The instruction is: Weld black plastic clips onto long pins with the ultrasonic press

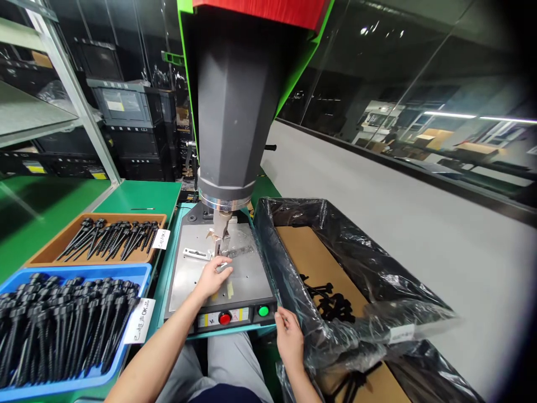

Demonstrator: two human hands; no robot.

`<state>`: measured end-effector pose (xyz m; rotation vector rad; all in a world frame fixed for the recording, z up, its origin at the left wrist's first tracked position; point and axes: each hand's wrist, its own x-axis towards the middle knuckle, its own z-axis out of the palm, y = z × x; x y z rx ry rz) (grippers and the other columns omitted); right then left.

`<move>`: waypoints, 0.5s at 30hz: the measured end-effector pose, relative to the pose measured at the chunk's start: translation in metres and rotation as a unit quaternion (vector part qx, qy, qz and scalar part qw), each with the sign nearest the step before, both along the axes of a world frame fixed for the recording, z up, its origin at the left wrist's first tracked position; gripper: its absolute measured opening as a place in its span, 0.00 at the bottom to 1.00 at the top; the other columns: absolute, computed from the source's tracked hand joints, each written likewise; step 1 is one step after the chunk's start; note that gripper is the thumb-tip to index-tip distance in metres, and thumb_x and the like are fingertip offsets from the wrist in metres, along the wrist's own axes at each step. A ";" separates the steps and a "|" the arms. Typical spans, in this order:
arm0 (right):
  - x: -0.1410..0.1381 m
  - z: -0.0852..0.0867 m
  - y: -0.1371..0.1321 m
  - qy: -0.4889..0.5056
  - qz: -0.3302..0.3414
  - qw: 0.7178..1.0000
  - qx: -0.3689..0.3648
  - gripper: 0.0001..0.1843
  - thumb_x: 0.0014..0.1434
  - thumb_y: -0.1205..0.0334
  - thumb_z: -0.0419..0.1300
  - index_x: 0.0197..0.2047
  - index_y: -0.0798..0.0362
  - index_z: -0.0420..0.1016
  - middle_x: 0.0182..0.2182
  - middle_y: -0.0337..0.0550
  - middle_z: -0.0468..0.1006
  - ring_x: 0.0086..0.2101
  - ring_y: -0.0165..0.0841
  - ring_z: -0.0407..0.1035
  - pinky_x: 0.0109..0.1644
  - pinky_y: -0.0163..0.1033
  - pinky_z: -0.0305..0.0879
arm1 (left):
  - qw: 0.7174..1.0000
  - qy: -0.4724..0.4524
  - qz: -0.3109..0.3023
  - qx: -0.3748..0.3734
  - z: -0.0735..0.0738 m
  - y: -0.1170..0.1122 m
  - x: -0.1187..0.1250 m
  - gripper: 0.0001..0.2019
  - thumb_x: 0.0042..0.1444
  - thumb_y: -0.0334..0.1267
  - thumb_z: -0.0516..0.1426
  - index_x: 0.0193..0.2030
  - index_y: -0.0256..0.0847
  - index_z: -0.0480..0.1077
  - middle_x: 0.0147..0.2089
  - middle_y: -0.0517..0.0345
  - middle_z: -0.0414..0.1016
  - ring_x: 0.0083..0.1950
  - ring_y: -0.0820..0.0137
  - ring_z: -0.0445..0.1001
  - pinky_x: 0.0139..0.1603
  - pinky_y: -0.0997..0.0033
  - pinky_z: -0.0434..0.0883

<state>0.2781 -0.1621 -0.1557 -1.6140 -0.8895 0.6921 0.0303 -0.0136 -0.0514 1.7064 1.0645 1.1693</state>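
My left hand (213,275) rests on the metal plate (191,280) of a press machine, fingers curled round a small part under the machine's horn (221,226); what it pinches is too small to name. At the machine's front right corner my right hand (288,333) has its fingers bent, touching the edge beside the green button (263,311) and the black plastic liner (293,280). A red button (225,318) sits on the front panel.
A blue tray (71,330) full of black rod-like parts lies at the left, a brown tray (104,238) of the same parts behind it. A plastic-lined cardboard box (310,257) with several black parts stands at the right. Shelving and crates stand at the back left.
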 end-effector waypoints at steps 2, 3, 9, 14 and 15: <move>-0.016 0.010 -0.004 0.015 0.014 1.000 -0.004 0.20 0.53 0.44 0.64 0.40 0.50 0.78 0.38 0.49 0.79 0.40 0.42 0.73 0.47 0.45 0.69 | 0.999 -0.021 -0.002 -0.038 0.008 -0.005 0.003 0.11 0.54 0.41 0.59 0.41 0.40 0.75 0.42 0.51 0.78 0.44 0.65 0.76 0.48 0.60 0.73; -0.027 0.015 -0.004 0.045 0.045 0.998 -0.013 0.21 0.52 0.43 0.64 0.40 0.51 0.78 0.35 0.48 0.80 0.36 0.41 0.73 0.42 0.44 0.70 | 0.997 -0.039 -0.001 -0.062 0.012 -0.008 0.005 0.11 0.53 0.42 0.59 0.40 0.39 0.75 0.39 0.52 0.78 0.40 0.66 0.76 0.44 0.62 0.73; -0.106 0.040 0.028 0.194 0.279 0.940 -0.018 0.24 0.52 0.42 0.64 0.44 0.53 0.77 0.29 0.45 0.80 0.26 0.35 0.71 0.30 0.39 0.67 | 0.970 -0.183 0.017 -0.157 0.037 -0.020 0.024 0.16 0.48 0.47 0.63 0.38 0.37 0.72 0.30 0.57 0.75 0.29 0.71 0.74 0.28 0.71 0.71; -0.138 0.068 0.086 0.055 0.301 0.951 0.046 0.12 0.59 0.53 0.57 0.35 0.52 0.77 0.24 0.42 0.77 0.25 0.35 0.71 0.34 0.41 0.69 | 0.962 -0.217 0.039 -0.159 0.056 -0.025 0.030 0.17 0.47 0.46 0.64 0.39 0.37 0.73 0.26 0.59 0.75 0.25 0.73 0.72 0.26 0.74 0.69; -0.139 0.074 0.099 0.020 0.271 0.959 0.078 0.11 0.59 0.56 0.57 0.35 0.52 0.77 0.27 0.43 0.78 0.29 0.37 0.72 0.38 0.43 0.70 | 0.961 -0.223 0.042 -0.158 0.059 -0.026 0.030 0.17 0.47 0.46 0.64 0.39 0.37 0.73 0.26 0.59 0.75 0.24 0.73 0.71 0.25 0.74 0.69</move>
